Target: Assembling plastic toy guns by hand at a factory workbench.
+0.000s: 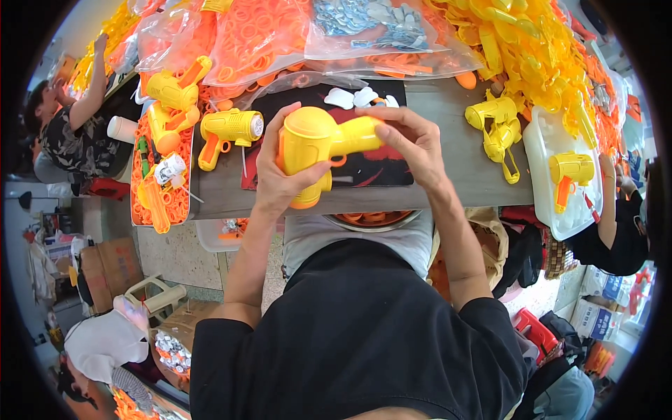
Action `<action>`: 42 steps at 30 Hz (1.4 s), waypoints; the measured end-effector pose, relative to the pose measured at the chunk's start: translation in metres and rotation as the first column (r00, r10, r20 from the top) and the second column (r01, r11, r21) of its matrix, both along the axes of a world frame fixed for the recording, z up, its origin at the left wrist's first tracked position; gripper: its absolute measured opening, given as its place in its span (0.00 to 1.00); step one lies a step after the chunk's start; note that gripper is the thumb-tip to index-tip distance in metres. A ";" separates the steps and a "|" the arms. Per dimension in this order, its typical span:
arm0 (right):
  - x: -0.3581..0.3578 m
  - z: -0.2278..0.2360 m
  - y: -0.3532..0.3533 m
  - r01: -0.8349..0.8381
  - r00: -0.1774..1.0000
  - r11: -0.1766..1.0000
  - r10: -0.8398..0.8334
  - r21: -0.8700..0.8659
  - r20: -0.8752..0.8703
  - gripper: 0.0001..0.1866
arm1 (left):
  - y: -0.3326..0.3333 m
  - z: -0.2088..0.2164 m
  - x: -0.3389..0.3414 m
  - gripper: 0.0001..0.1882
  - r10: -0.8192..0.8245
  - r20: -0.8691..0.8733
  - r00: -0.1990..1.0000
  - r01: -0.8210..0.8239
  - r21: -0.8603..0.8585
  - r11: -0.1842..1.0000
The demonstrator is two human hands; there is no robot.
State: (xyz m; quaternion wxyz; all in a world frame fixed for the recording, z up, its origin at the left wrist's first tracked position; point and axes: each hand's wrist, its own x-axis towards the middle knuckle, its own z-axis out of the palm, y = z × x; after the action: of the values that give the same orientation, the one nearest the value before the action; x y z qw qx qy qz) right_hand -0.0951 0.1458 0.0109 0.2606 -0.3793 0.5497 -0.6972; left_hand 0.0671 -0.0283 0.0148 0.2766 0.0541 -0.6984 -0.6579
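Observation:
I hold a yellow plastic toy gun [318, 143] with an orange trigger over the front edge of the grey table [448, 112]. My left hand [276, 168] wraps its thick round barrel end. My right hand [413, 140] grips the handle end, fingers curled over it. Under the toy lies a black and red mat [371, 164]. Several small white plastic pieces [353, 98] lie on the mat just beyond my hands.
Another yellow toy gun [227, 129] lies left of my hands, more [498, 126] to the right. An orange tray [157, 175] of parts stands left, a white tub [563, 175] right. Clear bags of orange rings [255, 35] and yellow parts [525, 49] fill the back. Other people sit on both sides.

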 end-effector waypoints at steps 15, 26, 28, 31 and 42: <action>-0.014 0.010 -0.015 -0.268 0.830 0.950 0.141 0.163 0.539 0.28 | 0.021 0.000 -0.015 0.41 -0.039 -0.076 0.996 -0.003 -0.490 0.871; 0.023 -0.016 0.022 0.369 0.616 0.920 -0.136 0.131 -0.776 0.14 | 0.016 -0.007 0.009 0.48 -0.027 0.068 0.997 0.012 0.205 0.979; 0.043 -0.021 -0.004 0.322 0.455 0.945 -0.102 0.057 -0.884 0.12 | 0.026 -0.013 0.007 0.38 0.199 0.277 0.940 -0.328 0.577 0.748; 0.025 -0.020 -0.065 -0.062 0.906 0.934 0.200 0.351 -0.373 0.12 | 0.003 -0.021 0.025 0.31 0.425 0.197 0.883 -0.454 0.585 0.672; -0.081 -0.053 -0.260 0.524 0.369 0.821 0.023 0.228 -0.929 0.10 | -0.012 -0.029 0.096 0.28 0.508 0.185 0.841 -0.503 0.612 0.610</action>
State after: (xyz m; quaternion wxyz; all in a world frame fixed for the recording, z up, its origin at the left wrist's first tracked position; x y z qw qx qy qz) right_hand -0.1762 -0.1143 -0.0418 -0.1055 -0.5207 0.8105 -0.2467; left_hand 0.1628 -0.0402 -0.0147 0.4178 0.3371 -0.3869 -0.7498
